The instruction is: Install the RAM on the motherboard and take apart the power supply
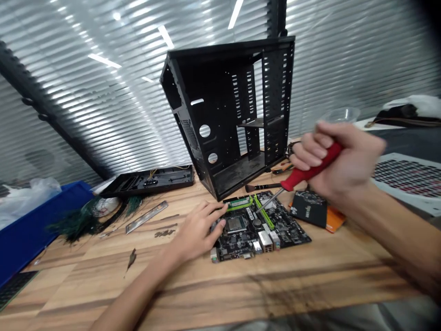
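Note:
A black motherboard (248,239) with lime-green slots lies flat on the wooden table. My left hand (203,225) rests on its left edge, thumb and fingers apart, with fingertips touching the board near the processor (236,224). In my right hand (344,161) is a red-handled screwdriver (298,176), gripped in a closed fist and slanting down to the left. Its metal shaft ends over the middle of the board by a green slot; whether the tip touches cannot be made out. The right hand is slightly blurred.
An open black computer case (213,119) stands behind the board. A brush (263,186) and a black box (309,209) on an orange one (335,221) lie nearby. Leftward are a metal strip (147,217), a black panel (148,181) and a blue bin (34,230). A white grille (406,179) is at right.

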{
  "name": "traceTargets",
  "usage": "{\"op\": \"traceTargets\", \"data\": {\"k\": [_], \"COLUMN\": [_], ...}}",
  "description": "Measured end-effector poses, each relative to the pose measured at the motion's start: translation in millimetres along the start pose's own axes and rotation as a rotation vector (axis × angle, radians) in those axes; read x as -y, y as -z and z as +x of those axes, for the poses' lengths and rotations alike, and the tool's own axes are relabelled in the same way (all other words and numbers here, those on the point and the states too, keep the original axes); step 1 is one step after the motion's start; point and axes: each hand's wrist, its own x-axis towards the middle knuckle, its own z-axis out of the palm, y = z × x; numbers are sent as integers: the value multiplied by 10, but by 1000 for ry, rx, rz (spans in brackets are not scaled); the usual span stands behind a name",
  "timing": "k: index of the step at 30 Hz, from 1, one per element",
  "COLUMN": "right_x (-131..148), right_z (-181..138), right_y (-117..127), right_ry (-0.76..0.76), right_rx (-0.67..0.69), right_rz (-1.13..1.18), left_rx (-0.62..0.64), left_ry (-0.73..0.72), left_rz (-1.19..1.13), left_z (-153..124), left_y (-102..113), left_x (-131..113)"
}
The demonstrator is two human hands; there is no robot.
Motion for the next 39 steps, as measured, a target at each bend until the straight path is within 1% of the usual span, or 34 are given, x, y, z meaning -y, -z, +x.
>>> {"op": "traceTargets", "data": {"k": [1,3,5,7,8,9,11,13,15,19,23,26,30,36,39], "right_x": [85,181,152,12,-83,-184,-376,-525,-624,-727,-765,-755,-728,-714,-701], "right_z": [-55,-181,-295,-362,-375,-377,-363,-350,-351,-369,-352,-331,-316,-310,-307], "right_y": [-16,-28,-9,29,49,67,93,111,126,155,173,154,119,146,145], "right_ry": [87,311,547,708,754,752,715,719,755,739,709,660,574,483,404], "right_rx": [58,144,252,459,569,678,858,994,1074,1119,1119,1110,1108,1122,1124], "right_rz": [-63,-248,-530,-886,-1044,-1200,-1434,-1571,-1648,-1750,-1743,-1735,-1751,-1754,-1763], "left_rx": [8,21,16,3,-3,-5,-2,6,12,17,-4,-22,-10,1,9], "left_ry": [4,3,0,-3,-7,-14,-32,-41,-42,-39,-39,-34,-29,-91,-135], "left_rz": [1,-5,-20,-37,-42,-43,-38,-29,-22,-1,27,40,52,93,117], "left_z": [1,5,9,10,11,11,11,12,12,10,5,4,6,36,72], "left_y": [0,-4,-16,-34,-43,-51,-62,-66,-67,-72,-72,-64,-62,-89,-85], "left_x": [-2,-2,6,26,38,51,74,88,92,81,50,20,2,17,32]}}
